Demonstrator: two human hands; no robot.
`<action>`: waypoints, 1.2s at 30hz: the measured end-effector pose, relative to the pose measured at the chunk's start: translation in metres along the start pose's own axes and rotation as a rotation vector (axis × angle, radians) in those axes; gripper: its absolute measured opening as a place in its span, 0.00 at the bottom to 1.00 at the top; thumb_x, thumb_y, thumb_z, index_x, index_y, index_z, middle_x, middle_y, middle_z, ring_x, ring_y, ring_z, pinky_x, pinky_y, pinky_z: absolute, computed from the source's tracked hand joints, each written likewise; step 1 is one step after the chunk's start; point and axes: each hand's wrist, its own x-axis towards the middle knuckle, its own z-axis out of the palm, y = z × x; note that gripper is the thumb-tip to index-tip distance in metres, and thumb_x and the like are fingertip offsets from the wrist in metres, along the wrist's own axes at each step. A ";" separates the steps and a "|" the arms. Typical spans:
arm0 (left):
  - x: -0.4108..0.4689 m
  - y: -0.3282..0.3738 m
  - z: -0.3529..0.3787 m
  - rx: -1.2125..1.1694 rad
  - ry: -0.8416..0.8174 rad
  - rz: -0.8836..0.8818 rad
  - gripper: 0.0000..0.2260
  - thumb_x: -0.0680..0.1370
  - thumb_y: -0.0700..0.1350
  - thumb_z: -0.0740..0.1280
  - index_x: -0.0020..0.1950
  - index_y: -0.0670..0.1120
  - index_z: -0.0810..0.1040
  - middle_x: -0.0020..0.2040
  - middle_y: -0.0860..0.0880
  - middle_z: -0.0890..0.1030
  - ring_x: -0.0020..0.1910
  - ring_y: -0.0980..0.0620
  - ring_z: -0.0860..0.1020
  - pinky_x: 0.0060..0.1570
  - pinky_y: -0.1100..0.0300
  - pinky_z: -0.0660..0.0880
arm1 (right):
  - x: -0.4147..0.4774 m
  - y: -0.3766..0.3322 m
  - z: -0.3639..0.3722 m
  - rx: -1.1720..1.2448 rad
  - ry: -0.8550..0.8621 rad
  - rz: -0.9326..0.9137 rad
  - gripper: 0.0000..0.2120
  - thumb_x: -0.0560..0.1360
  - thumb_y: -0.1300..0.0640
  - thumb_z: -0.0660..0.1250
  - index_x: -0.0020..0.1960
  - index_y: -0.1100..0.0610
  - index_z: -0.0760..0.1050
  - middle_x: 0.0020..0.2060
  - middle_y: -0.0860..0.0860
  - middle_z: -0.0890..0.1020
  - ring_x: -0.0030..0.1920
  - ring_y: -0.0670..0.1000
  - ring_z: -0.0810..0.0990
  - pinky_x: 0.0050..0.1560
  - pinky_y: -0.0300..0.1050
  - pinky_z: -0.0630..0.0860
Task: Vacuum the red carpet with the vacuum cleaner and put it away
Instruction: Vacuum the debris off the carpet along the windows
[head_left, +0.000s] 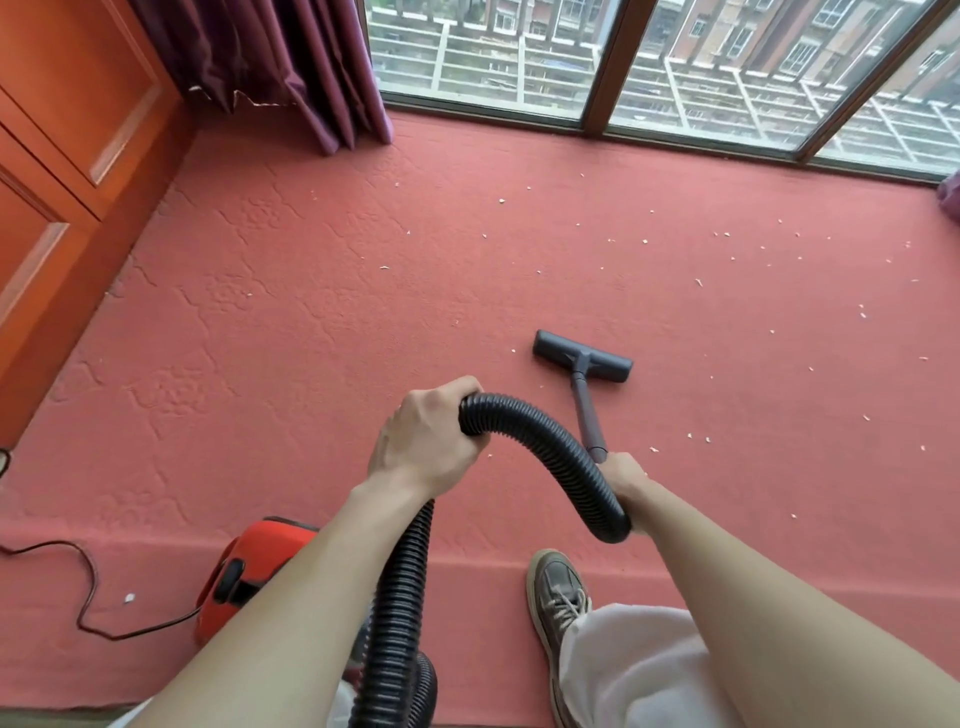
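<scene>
The red carpet (363, 291) covers a raised floor area in front of me, with several small white scraps scattered mostly on its right half. My left hand (426, 441) grips the black ribbed hose (550, 441), which arches over to my right hand (626, 480). My right hand grips the wand (589, 415) at its upper end. The dark floor nozzle (582, 356) lies flat on the carpet ahead. The red vacuum cleaner body (254, 566) stands low at my left, partly hidden by my left forearm.
Orange wooden cabinet doors (62, 171) line the left side. A purple curtain (291, 67) hangs at the back left beside the big window (675, 67). A black power cord (88, 587) loops over the lower floor at the left. My shoe (556, 597) stands by the carpet step.
</scene>
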 end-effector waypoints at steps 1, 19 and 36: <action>0.000 -0.001 0.000 0.002 -0.009 -0.002 0.05 0.74 0.43 0.69 0.45 0.53 0.77 0.32 0.54 0.78 0.30 0.56 0.77 0.28 0.62 0.72 | -0.001 0.002 0.003 -0.006 -0.009 -0.052 0.14 0.76 0.56 0.64 0.58 0.63 0.77 0.49 0.61 0.82 0.45 0.57 0.76 0.49 0.52 0.76; -0.025 -0.020 0.033 -0.035 0.039 -0.165 0.07 0.72 0.46 0.68 0.45 0.55 0.72 0.31 0.55 0.75 0.34 0.47 0.75 0.34 0.54 0.74 | 0.045 -0.046 0.015 -0.315 -0.019 -0.167 0.16 0.80 0.51 0.55 0.66 0.53 0.68 0.55 0.58 0.79 0.53 0.61 0.77 0.57 0.51 0.74; -0.087 0.037 0.066 -0.058 0.173 -0.070 0.06 0.73 0.44 0.68 0.46 0.53 0.75 0.31 0.56 0.74 0.33 0.48 0.75 0.33 0.55 0.74 | -0.019 0.066 -0.018 -0.251 -0.195 -0.228 0.12 0.79 0.58 0.60 0.59 0.59 0.77 0.40 0.53 0.80 0.41 0.54 0.76 0.44 0.45 0.73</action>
